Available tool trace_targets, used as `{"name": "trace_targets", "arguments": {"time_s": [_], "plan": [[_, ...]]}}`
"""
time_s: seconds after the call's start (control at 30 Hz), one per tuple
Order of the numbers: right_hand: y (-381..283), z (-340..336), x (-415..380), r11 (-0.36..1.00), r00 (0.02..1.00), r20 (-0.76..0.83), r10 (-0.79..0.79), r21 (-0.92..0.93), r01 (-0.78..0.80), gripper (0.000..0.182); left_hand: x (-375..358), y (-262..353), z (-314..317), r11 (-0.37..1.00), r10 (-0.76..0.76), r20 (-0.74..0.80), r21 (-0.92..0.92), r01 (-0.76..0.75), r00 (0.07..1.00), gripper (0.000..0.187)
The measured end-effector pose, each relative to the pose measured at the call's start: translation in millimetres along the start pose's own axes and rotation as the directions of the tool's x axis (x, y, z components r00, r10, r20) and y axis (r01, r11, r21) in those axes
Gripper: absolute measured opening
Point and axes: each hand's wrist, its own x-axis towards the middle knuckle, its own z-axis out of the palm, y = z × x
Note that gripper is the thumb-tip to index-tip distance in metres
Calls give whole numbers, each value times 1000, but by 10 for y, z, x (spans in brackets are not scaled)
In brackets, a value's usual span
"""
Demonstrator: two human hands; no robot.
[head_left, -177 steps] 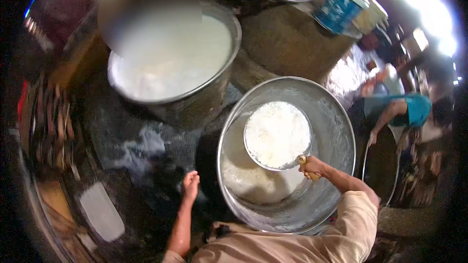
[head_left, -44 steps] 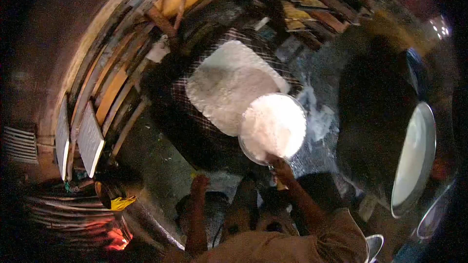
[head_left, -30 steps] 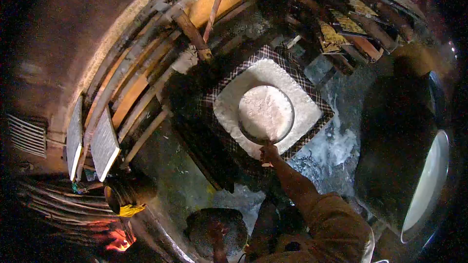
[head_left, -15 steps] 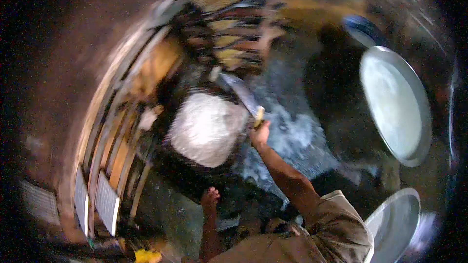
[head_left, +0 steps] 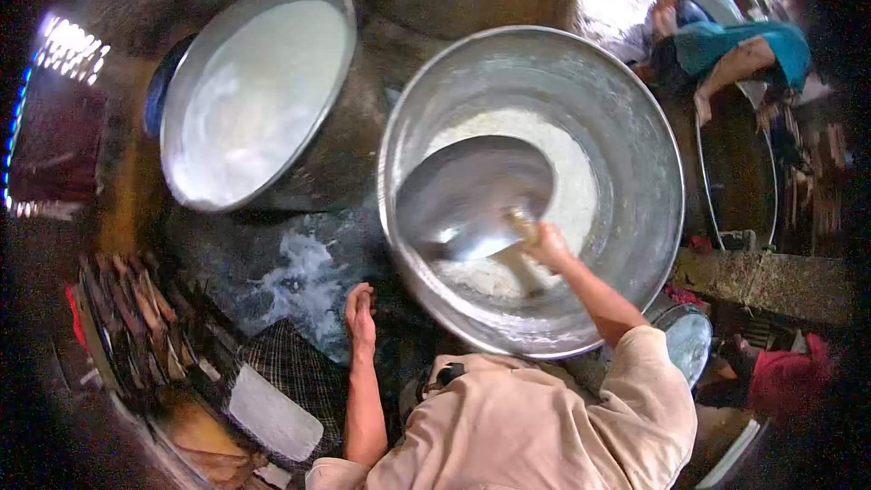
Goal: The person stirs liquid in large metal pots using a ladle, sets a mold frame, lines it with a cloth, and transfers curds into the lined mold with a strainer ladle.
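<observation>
My right hand [head_left: 550, 249] grips the short handle of a wide, shallow round metal scoop [head_left: 476, 181]. Tilted and slightly blurred, the scoop is inside the mouth of a large metal pot [head_left: 631, 132]. A pale white liquid or curd-like layer [head_left: 567, 154] covers the pot's bottom, partly hidden behind the scoop. My left hand [head_left: 361, 306] is held out left of the pot with its fingers stretched, touching nothing that I can see.
At upper left stands a wide metal vessel [head_left: 263, 95] of white liquid. Wet floor with white spill [head_left: 304, 277] lies below it. A checked cloth [head_left: 295, 363] and a white slab [head_left: 275, 411] are at lower left. Another person [head_left: 739, 50] is at upper right.
My view has swung right, from the white cloth-like square mass to the large pot. The scoop in my right hand is now inside the pot. My left hand's fingers have straightened.
</observation>
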Motion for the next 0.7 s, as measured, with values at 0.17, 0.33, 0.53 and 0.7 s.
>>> {"name": "trace_targets", "arguments": {"time_s": [0.17, 0.33, 0.53, 0.7], "plan": [[2766, -692, 733, 907, 970, -116, 213, -347, -241, 34, 523, -27, 635, 974, -214, -118, 53, 222, 970, 59], [2961, -988, 973, 695, 820, -360, 446, -438, -570, 39, 436, 69, 1060, 989, -148, -252, -42, 142, 956, 63], [4515, 186, 1365, 750, 864, 77, 498, -538, -385, 40, 436, 40, 1129, 987, -153, -463, -22, 161, 873, 67], [4899, 1038, 1341, 951, 969, 84, 235, -225, -211, 44, 319, -392, 650, 890, 175, -546, 444, 106, 819, 66]]}}
